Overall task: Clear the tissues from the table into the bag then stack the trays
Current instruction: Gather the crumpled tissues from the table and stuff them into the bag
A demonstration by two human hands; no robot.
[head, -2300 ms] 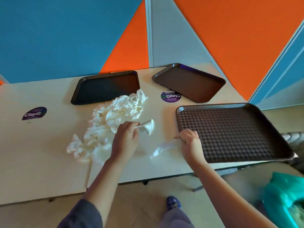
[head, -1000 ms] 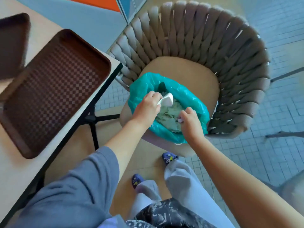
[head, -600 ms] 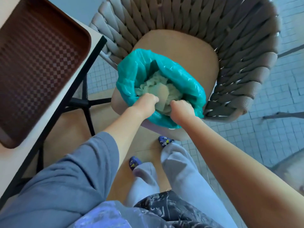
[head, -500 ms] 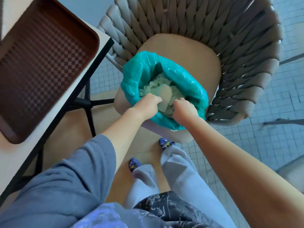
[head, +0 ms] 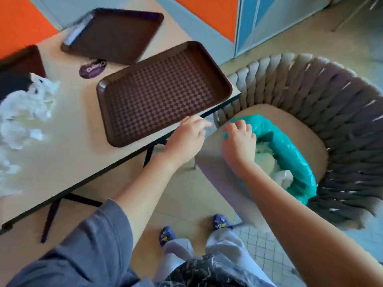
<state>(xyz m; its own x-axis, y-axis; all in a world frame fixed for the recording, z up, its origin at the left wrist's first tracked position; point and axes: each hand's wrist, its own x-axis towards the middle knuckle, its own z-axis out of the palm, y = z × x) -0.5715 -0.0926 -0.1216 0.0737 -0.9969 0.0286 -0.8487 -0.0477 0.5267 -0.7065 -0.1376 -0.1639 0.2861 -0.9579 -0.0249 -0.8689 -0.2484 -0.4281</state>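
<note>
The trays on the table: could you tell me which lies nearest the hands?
The checker-patterned tray at the table's near corner; the left hand almost touches its edge.

A pale wooden table (head: 62,162) on black legs stands against a wall (head: 207,9) of orange, grey and blue panels, with a grey woven chair (head: 331,100) beside it on a beige floor (head: 186,195) turning to small tiles.

Glossy plastic bag (head: 290,150) — crumpled paper tissues (head: 22,112) — textured tray (head: 163,92).
</note>
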